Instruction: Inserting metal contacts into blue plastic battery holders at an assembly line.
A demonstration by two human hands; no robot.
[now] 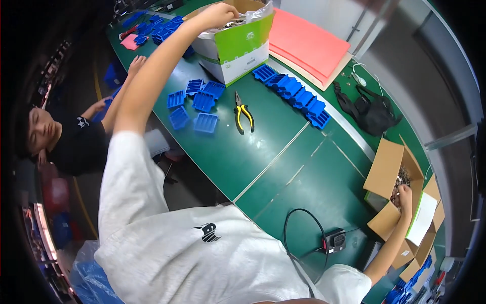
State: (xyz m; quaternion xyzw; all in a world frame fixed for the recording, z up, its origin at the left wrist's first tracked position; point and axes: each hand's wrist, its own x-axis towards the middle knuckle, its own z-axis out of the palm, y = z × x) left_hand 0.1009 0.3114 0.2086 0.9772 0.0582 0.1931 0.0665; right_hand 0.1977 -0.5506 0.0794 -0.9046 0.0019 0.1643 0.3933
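My left hand [220, 15] reaches over the rim of a green and white cardboard box [243, 58] at the far side. Its fingers are curled, and what they hold, if anything, is hidden. Clear plastic lining [259, 13] and small metal parts [233, 24] show inside that box. At the right, my right hand [403, 196] dips into an open brown cardboard box [386, 163]. Small metal parts [403, 177] are heaped beside its closed fingers, and I cannot make out what is between them.
On the green table [273, 157] lie yellow-black pliers [243, 114], loose blue trays [204, 101] and a row of blue trays [291, 91]. Red sheets [306, 43], a black bag [372, 109] and a small black device [334, 240] with a cable are there too. Another person [81, 142] sits at left.
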